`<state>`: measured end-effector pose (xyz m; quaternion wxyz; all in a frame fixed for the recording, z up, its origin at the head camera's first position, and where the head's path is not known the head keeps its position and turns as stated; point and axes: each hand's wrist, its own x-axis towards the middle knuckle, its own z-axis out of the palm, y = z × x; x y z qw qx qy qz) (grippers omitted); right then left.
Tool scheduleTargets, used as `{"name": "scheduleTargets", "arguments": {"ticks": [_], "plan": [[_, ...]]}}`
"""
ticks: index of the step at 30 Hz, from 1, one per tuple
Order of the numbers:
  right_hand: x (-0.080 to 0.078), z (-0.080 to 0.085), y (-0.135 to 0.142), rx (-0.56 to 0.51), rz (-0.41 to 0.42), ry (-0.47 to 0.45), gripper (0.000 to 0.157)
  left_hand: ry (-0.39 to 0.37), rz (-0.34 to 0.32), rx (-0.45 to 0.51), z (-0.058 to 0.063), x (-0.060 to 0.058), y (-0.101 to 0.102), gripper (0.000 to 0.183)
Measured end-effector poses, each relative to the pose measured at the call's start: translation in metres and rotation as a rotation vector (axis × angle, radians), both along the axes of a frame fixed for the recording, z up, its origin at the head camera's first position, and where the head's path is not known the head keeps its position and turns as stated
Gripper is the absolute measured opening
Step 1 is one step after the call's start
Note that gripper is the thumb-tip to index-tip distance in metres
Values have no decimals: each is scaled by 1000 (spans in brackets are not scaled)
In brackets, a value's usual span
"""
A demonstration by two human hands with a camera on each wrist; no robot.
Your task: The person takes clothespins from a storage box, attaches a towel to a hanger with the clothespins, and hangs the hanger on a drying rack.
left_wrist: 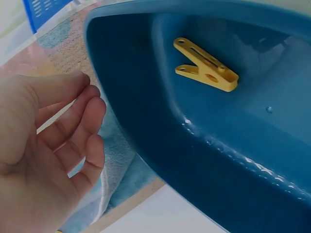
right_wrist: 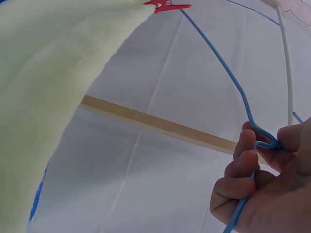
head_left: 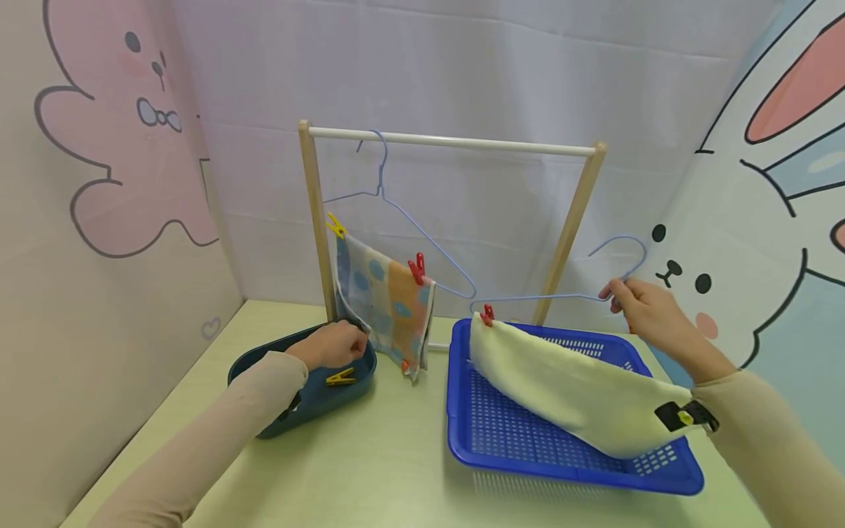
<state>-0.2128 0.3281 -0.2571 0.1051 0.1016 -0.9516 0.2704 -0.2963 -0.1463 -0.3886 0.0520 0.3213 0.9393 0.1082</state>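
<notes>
My right hand (head_left: 647, 312) grips a blue wire clothes hanger (head_left: 541, 297) below its hook, fingers curled round the wire. A red clothespin (head_left: 487, 315) fastens a pale yellow towel (head_left: 581, 385) to this hanger. The towel droops over a blue mesh basket (head_left: 462, 433), its other end near my right wrist. My left hand (left_wrist: 63, 131) is over the rim of a dark teal tub (head_left: 277, 422), its fingers loosely bent and thumb close to the index fingertip, with nothing visible between them. A yellow clothespin (left_wrist: 206, 65) lies in the tub.
Behind stands a wooden rack with a white rod (head_left: 455, 141). From it hangs another blue hanger (head_left: 422, 231) carrying a patterned towel (head_left: 386, 293), with a yellow clothespin (head_left: 336, 226) and a red clothespin (head_left: 417, 269). Printed curtains (head_left: 462, 73) enclose the pale table (head_left: 370, 469).
</notes>
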Motion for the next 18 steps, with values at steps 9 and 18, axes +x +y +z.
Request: {"name": "scheduleTargets", "arguments": {"ticks": [9, 18], "plan": [[2, -3, 1, -68, 33, -42, 52, -117, 38, -53, -3, 3, -1, 26], [4, -4, -1, -112, 34, -87, 54, -227, 84, -116, -10, 5, -1, 24]]}}
